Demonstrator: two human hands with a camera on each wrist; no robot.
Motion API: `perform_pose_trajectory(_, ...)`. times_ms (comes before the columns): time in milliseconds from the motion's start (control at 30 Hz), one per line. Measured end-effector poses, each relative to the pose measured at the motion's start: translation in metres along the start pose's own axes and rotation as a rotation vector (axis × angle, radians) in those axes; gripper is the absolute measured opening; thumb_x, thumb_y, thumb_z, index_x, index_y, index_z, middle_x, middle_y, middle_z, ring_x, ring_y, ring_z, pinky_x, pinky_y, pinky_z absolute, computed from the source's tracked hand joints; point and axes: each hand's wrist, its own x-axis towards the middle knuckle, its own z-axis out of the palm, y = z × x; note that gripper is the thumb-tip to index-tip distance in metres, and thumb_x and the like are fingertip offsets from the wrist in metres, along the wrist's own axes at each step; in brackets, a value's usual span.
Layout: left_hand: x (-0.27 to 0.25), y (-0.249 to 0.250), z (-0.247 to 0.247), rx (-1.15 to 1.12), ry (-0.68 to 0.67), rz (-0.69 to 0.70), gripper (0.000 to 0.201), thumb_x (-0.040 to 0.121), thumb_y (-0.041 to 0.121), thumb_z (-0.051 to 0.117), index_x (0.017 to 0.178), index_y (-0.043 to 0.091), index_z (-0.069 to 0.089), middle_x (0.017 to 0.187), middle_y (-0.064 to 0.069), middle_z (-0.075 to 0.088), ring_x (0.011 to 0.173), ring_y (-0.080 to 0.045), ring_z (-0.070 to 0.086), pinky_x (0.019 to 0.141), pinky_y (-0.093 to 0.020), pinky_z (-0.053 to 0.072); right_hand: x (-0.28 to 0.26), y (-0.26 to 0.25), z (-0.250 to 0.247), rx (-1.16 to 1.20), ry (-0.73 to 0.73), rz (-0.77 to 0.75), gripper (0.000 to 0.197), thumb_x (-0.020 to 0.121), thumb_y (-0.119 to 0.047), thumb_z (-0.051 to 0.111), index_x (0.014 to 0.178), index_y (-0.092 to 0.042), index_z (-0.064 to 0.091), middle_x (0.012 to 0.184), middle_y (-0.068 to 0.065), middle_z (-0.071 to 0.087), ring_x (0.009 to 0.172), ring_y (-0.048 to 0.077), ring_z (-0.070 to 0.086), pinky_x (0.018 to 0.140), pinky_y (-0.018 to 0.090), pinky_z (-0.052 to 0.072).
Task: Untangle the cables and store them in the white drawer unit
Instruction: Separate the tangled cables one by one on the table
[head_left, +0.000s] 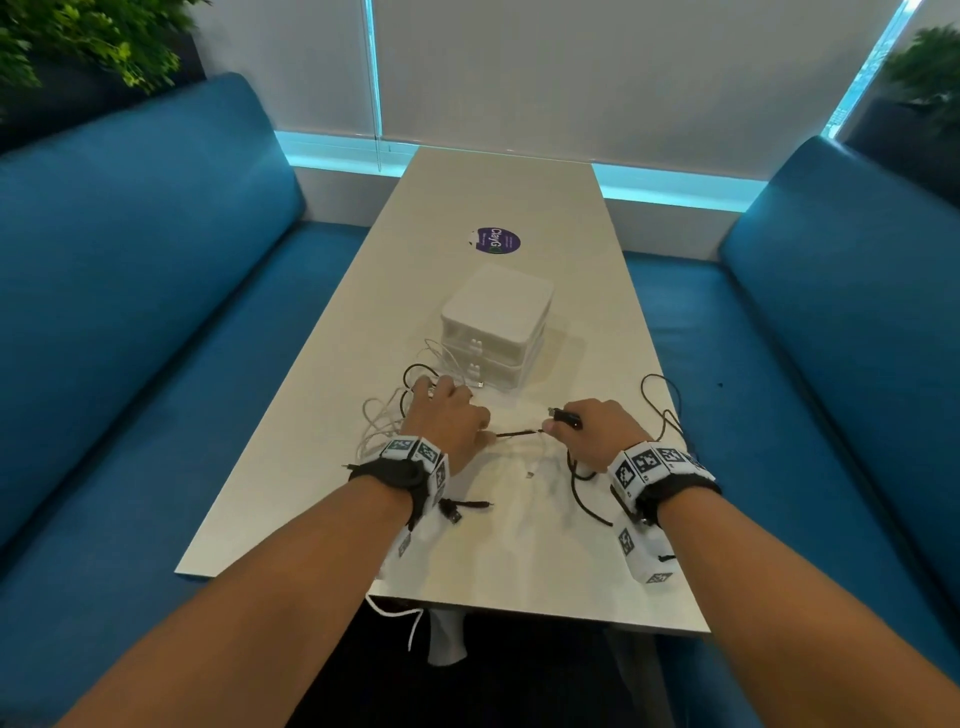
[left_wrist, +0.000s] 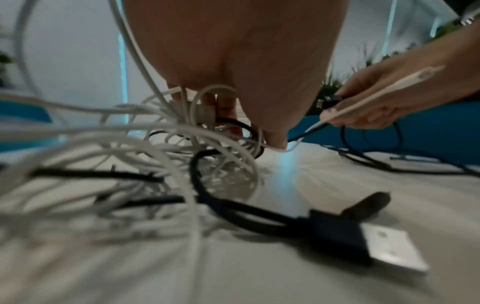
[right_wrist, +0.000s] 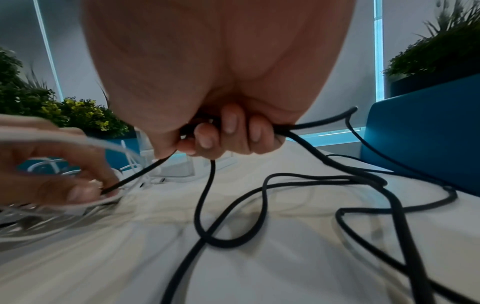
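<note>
The white drawer unit (head_left: 496, 322) stands mid-table, its drawers closed. A tangle of white and black cables (head_left: 395, 410) lies in front of it. My left hand (head_left: 449, 415) rests on this tangle, its fingers (left_wrist: 226, 111) curled into the white loops (left_wrist: 155, 144), and its thumb and a finger pinch a black cable. That black cable (head_left: 514, 432) runs taut to my right hand (head_left: 589, 426), whose fingers (right_wrist: 226, 131) are curled round it, the plug (head_left: 565, 415) sticking out above. More of the black cable (right_wrist: 285, 181) lies in loose loops on the table to the right.
A black USB plug (left_wrist: 363, 238) lies near my left wrist. A purple round sticker (head_left: 497, 241) sits beyond the drawer unit. Blue sofas (head_left: 156, 270) flank the narrow table (head_left: 519, 561). A white cable (head_left: 410, 618) hangs over the near edge.
</note>
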Motion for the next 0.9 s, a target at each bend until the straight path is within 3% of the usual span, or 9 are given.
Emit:
perform_pose_trajectory(67, -0.002, -0.002, 0.0, 0.094, 0.002, 0.048, 0.03, 0.096, 0.045, 0.05, 0.115, 0.032, 0.068, 0.124, -0.005, 0.055, 0.122, -0.031, 0.04, 0.109, -0.054, 0.023, 0.0, 0.002, -0.005, -0.021, 0.008, 0.023, 0.045, 0.086, -0.066, 0.054, 0.072, -0.024, 0.055, 0.075, 0.0, 0.06, 0.074, 0.021, 0.061, 0.058, 0.03, 0.043)
perform_pose_trajectory(167, -0.002, -0.002, -0.001, 0.16, -0.022, 0.092, 0.027, 0.092, 0.033, 0.056, 0.117, 0.03, 0.067, 0.129, -0.006, 0.048, 0.124, -0.033, 0.037, 0.107, -0.054, 0.024, -0.001, 0.009, -0.011, -0.099, 0.072, 0.092, 0.055, 0.082, -0.074, 0.053, 0.09, -0.021, 0.064, 0.081, -0.002, 0.062, 0.073, 0.018, 0.06, 0.06, 0.029, 0.047)
perform_pose_trajectory(233, -0.002, -0.003, -0.002, 0.164, -0.03, 0.106, 0.028, 0.093, 0.031, 0.055, 0.119, 0.029, 0.066, 0.127, -0.004, 0.049, 0.121, -0.031, 0.038, 0.104, -0.053, 0.027, -0.003, 0.014, -0.015, -0.168, 0.094, 0.178, 0.055, 0.083, -0.071, 0.055, 0.103, -0.02, 0.064, 0.088, -0.001, 0.061, 0.078, 0.02, 0.059, 0.061, 0.029, 0.046)
perform_pose_trajectory(333, -0.003, -0.002, -0.004, 0.144, -0.018, 0.12, 0.028, 0.097, 0.034, 0.048, 0.12, 0.028, 0.063, 0.124, -0.002, 0.055, 0.119, -0.029, 0.042, 0.101, -0.05, 0.03, -0.005, 0.018, -0.017, -0.252, 0.109, 0.264, 0.046, 0.089, -0.058, 0.057, 0.109, -0.017, 0.061, 0.094, 0.001, 0.059, 0.081, 0.024, 0.058, 0.064, 0.031, 0.046)
perform_pose_trajectory(433, -0.004, 0.003, -0.008, 0.149, -0.001, 0.15, 0.029, 0.101, 0.036, 0.043, 0.118, 0.026, 0.065, 0.121, -0.002, 0.06, 0.117, -0.029, 0.046, 0.101, -0.05, 0.03, -0.006, 0.008, -0.01, -0.301, 0.135, 0.179, 0.039, 0.093, -0.045, 0.056, 0.117, -0.015, 0.051, 0.106, 0.007, 0.063, 0.092, 0.029, 0.063, 0.071, 0.035, 0.051)
perform_pose_trajectory(533, -0.004, 0.011, -0.012, 0.152, 0.016, 0.176, 0.03, 0.101, 0.037, 0.044, 0.116, 0.026, 0.067, 0.117, -0.002, 0.063, 0.116, -0.03, 0.048, 0.102, -0.05, 0.03, -0.005, -0.015, 0.001, -0.239, 0.157, 0.047, 0.044, 0.095, -0.047, 0.054, 0.125, -0.016, 0.043, 0.108, 0.012, 0.062, 0.097, 0.034, 0.063, 0.076, 0.039, 0.052)
perform_pose_trajectory(667, -0.003, 0.018, -0.013, 0.142, 0.013, 0.213, 0.033, 0.102, 0.04, 0.04, 0.116, 0.026, 0.067, 0.115, 0.0, 0.065, 0.116, -0.028, 0.048, 0.102, -0.05, 0.029, 0.002, -0.041, 0.012, -0.015, 0.154, -0.112, 0.035, 0.094, -0.045, 0.054, 0.116, -0.019, 0.056, 0.1, 0.011, 0.067, 0.091, 0.031, 0.064, 0.076, 0.037, 0.053)
perform_pose_trajectory(733, -0.002, 0.019, -0.013, 0.123, 0.004, 0.205, 0.035, 0.102, 0.042, 0.038, 0.115, 0.027, 0.067, 0.117, 0.001, 0.065, 0.118, -0.027, 0.047, 0.102, -0.049, 0.028, 0.004, -0.045, 0.014, 0.081, 0.089, -0.176, 0.027, 0.092, -0.035, 0.057, 0.115, -0.022, 0.06, 0.098, 0.008, 0.071, 0.091, 0.026, 0.065, 0.076, 0.032, 0.051)
perform_pose_trajectory(900, 0.002, 0.016, -0.014, 0.077, -0.034, 0.164, 0.038, 0.103, 0.044, 0.036, 0.118, 0.027, 0.066, 0.114, 0.002, 0.064, 0.117, -0.027, 0.046, 0.103, -0.049, 0.028, 0.0, -0.042, 0.013, 0.179, 0.084, -0.233, 0.033, 0.087, -0.019, 0.057, 0.118, -0.03, 0.055, 0.082, 0.004, 0.069, 0.074, 0.021, 0.063, 0.068, 0.031, 0.051)
